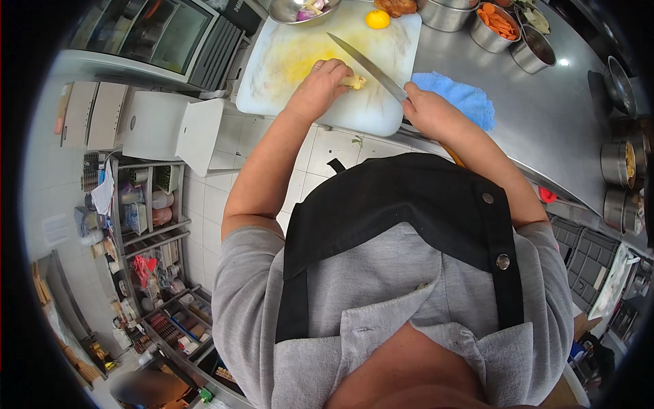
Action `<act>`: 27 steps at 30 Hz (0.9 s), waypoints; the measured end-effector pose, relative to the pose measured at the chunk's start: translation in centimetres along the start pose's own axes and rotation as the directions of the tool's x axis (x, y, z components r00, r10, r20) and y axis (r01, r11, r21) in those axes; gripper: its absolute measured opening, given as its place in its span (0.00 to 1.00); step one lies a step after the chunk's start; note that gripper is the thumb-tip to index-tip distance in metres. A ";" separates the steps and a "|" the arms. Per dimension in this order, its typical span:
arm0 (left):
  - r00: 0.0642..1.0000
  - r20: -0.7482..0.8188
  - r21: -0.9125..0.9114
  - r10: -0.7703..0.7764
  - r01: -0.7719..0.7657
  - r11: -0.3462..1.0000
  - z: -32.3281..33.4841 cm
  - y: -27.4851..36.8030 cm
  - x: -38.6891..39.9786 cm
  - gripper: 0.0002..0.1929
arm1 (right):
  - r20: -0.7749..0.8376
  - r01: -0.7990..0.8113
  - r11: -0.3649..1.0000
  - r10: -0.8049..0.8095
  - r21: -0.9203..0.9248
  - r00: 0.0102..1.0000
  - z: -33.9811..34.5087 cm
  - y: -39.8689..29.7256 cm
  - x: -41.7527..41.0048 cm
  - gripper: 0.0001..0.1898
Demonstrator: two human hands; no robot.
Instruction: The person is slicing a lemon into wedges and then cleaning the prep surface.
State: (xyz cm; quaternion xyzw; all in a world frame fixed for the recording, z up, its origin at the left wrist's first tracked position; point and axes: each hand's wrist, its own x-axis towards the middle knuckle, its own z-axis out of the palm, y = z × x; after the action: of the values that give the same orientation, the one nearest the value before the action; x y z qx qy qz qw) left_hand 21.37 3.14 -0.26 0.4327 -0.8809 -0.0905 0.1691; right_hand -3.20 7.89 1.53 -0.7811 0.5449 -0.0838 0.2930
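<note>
My left hand [323,84] presses a knobbly, pale yellow piece of food [356,82], possibly ginger root, onto the white cutting board [393,112]. Fingers hide part of it. In my right hand [426,110] is the handle of a long kitchen knife [369,65], near the board's right edge. The blade slants up and left over the board, apart from the piece. Yellow stains mark the board's surface. Towards its far edge lie a bright yellow rounded piece [377,19] and a brown lump [396,7]. A metal bowl [287,17] there holds purple onion pieces [308,13].
A blue cloth [454,97] lies on the steel counter [541,112], right of my right hand. Beyond are steel pots, one holding sliced carrots [495,23]. A glass-fronted fridge [168,41] and folded white panels [153,125] stand left, with a loaded rack [153,202] nearer me.
</note>
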 end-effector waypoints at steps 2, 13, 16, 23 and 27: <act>0.997 -0.045 -0.004 0.057 -0.057 0.998 0.4 -0.8 0.1 0.15 | 0.052 -0.015 0.999 0.017 -0.051 0.998 0.1 -0.7 0.3 0.12; 0.952 -0.279 0.049 0.128 -0.119 0.992 1.1 -0.6 -0.5 0.13 | 0.100 -0.069 0.992 0.080 -0.104 0.992 -0.4 -1.8 -0.1 0.13; 0.954 -0.279 0.020 0.112 -0.111 0.994 1.8 -0.9 -0.9 0.12 | 0.069 -0.043 0.992 0.052 -0.115 0.996 -1.1 -2.9 -0.5 0.12; 0.950 -0.293 -0.011 0.109 -0.117 0.993 2.6 -1.4 -0.8 0.08 | 0.181 -0.042 0.978 0.080 -0.205 0.980 -1.3 -3.4 0.1 0.12; 0.939 -0.330 -0.047 0.099 -0.121 0.991 2.8 -1.4 -1.0 0.07 | 0.192 -0.014 0.976 0.057 -0.217 0.980 -1.3 -3.6 0.5 0.10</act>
State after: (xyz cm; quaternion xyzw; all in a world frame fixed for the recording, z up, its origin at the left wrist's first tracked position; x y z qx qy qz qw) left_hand 21.92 3.08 -3.47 0.3858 -0.8600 -0.0372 0.3319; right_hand -0.72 7.77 4.42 -0.8027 0.5332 0.0584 0.2608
